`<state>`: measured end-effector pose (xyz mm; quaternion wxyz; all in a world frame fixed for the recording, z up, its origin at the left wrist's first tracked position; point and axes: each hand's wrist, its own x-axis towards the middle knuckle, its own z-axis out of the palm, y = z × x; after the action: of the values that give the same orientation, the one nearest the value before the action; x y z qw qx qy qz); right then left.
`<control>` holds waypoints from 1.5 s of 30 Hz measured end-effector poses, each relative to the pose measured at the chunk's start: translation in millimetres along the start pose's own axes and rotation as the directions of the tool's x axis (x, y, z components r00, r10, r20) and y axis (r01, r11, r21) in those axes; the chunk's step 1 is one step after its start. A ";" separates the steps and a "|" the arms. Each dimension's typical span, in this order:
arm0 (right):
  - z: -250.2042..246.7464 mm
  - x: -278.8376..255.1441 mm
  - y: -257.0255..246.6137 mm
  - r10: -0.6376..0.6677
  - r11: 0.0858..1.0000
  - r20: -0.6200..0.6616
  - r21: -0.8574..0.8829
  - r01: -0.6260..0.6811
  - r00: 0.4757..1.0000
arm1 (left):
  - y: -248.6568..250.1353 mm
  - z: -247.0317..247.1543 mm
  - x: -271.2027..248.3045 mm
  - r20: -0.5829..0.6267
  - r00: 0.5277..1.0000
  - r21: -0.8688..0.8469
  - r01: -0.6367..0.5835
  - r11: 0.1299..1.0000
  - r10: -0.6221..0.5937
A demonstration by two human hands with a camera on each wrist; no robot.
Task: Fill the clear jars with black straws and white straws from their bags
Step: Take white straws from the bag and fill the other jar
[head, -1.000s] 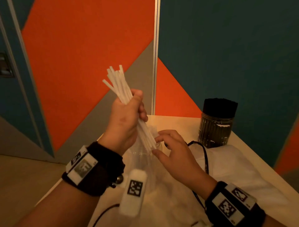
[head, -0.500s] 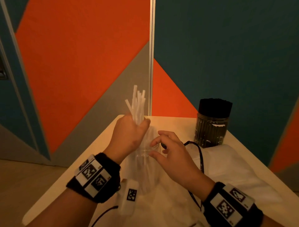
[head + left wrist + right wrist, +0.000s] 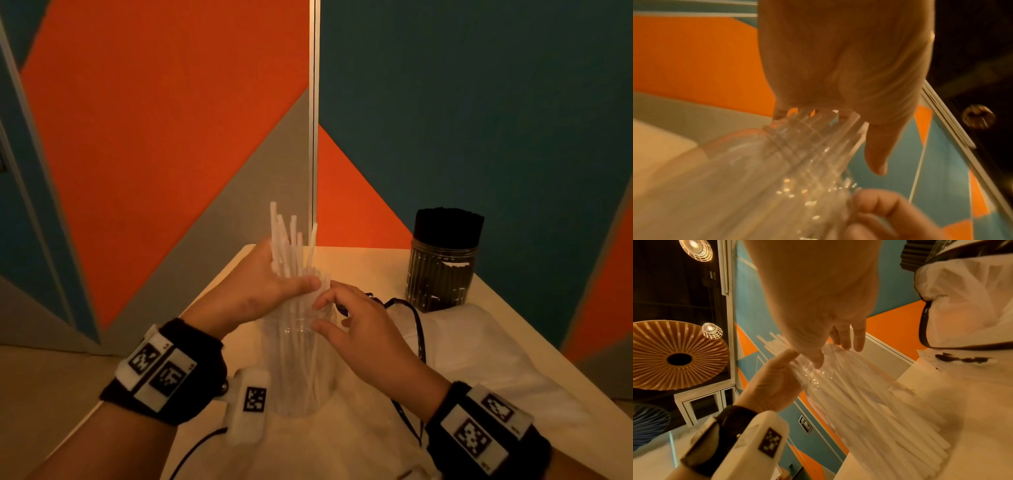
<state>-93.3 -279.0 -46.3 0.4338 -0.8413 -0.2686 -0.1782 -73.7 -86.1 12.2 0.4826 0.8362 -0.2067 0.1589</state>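
Item, white straws (image 3: 291, 246): I now have my left hand (image 3: 260, 291), curled round the bunch, down from mid-air with the lower ends inside the clear jar (image 3: 298, 370) on the worktop (image 3: 359, 263), right hand (image 3: 363, 329) loose-fingered at its rim; release seems next.

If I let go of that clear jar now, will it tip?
Probably tippy: the clear jar is tall and narrow and looks like thin, light plastic. The white straws stick far above its rim, raising the weight. The right hand at its rim likely helps; release gently.
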 end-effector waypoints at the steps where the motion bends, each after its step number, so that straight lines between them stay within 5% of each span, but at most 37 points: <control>1: 0.6 0.2 0.7 -0.001 1.000 0.000 0.002 0.001 1.000 | 0.2 -3.1 -1.3 -0.047 0.999 -0.076 0.002 0.997 -0.006; 6: 4.9 0.4 2.6 0.039 0.999 0.011 0.020 -0.039 0.999 | -3.6 1.7 -3.3 -0.303 0.953 -0.103 -0.054 0.993 0.020; 10: 4.7 0.6 1.7 0.083 0.996 -0.003 0.034 -0.083 0.997 | -5.5 25.1 -11.1 -0.132 0.987 0.157 -0.074 0.985 0.095; 14: 3.4 0.5 0.4 0.072 0.997 0.012 -0.006 -0.072 0.997 | -2.9 24.3 1.2 -0.178 0.978 0.177 -0.079 0.981 0.111; 17: 1.3 1.1 -0.4 0.066 0.998 0.002 0.010 -0.066 0.998 | -3.7 24.1 7.8 -0.011 0.998 0.272 -0.059 0.961 0.064; 20: 0.7 0.2 -1.7 0.092 0.995 0.010 0.036 -0.092 0.996 | 1.4 19.9 11.0 -0.134 0.986 0.148 -0.078 0.986 0.098; 22: 0.7 0.0 -2.4 0.094 0.995 0.023 0.037 -0.095 0.995 | 6.0 17.2 11.3 -0.202 0.961 0.231 -0.139 0.963 0.188; 26: -0.2 0.5 -0.5 0.067 0.998 0.024 0.001 -0.067 0.997 | 9.4 21.2 9.8 0.159 0.968 0.530 -0.249 0.811 0.194; 28: -0.1 -0.3 0.7 0.052 0.999 0.017 -0.012 -0.051 0.999 | 8.0 20.0 11.8 0.236 0.956 0.590 -0.285 0.755 0.177; 32: 1.6 -3.5 1.8 0.077 0.997 0.025 -0.011 -0.077 0.997 | 7.0 12.2 13.9 0.033 0.978 0.589 -0.185 0.787 0.206; 36: 2.3 -5.6 3.3 0.096 0.995 -0.001 0.038 -0.095 0.995 | 2.3 23.1 5.7 0.121 0.991 0.602 -0.117 0.790 0.054; 41: 2.6 -3.9 6.5 0.166 0.976 -0.048 0.154 -0.157 0.985 | 10.2 25.0 11.9 0.001 0.993 0.103 -0.122 0.987 0.122; 45: -7.7 -8.9 5.5 0.189 0.978 -0.053 0.098 -0.184 0.980 | 12.0 10.8 14.3 -0.331 0.931 0.018 -0.153 0.988 0.150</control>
<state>-97.5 -290.7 -50.3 0.4952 -0.8360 -0.1829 -0.1501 -66.6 -103.7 22.5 0.5003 0.7769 -0.1872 0.3332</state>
